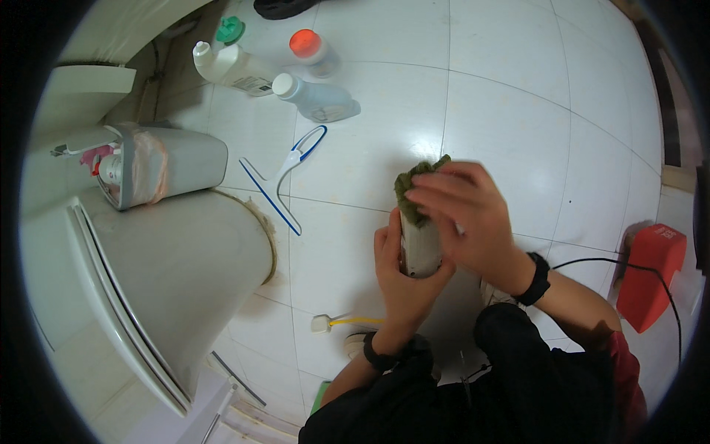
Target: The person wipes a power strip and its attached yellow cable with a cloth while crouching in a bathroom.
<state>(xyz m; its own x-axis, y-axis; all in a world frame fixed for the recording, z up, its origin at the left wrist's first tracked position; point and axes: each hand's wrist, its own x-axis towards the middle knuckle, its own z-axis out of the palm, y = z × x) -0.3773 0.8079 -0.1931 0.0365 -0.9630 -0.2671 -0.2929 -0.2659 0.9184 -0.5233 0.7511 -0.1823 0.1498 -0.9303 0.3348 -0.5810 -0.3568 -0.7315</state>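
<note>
My left hand [408,285] is wrapped round a pale, whitish-grey box-like thing [421,250], its fingers on the left side and its thumb on the right. What kind of thing it is I cannot make out. At its far end my right hand [473,211] presses a crumpled dark green cloth [408,194] against it, fingers closed over the cloth. Part of the pale thing is hidden under the cloth and the right hand. Dark bands circle both wrists.
A blue-edged squeegee [285,177] lies on the white tiles, near several bottles, among them a clear one [318,100]. Left are a toilet [185,244] and a grey bin [196,159] with a liner. A red box [651,277] and black cable are right; a yellow-handled brush [322,323] lies near my foot.
</note>
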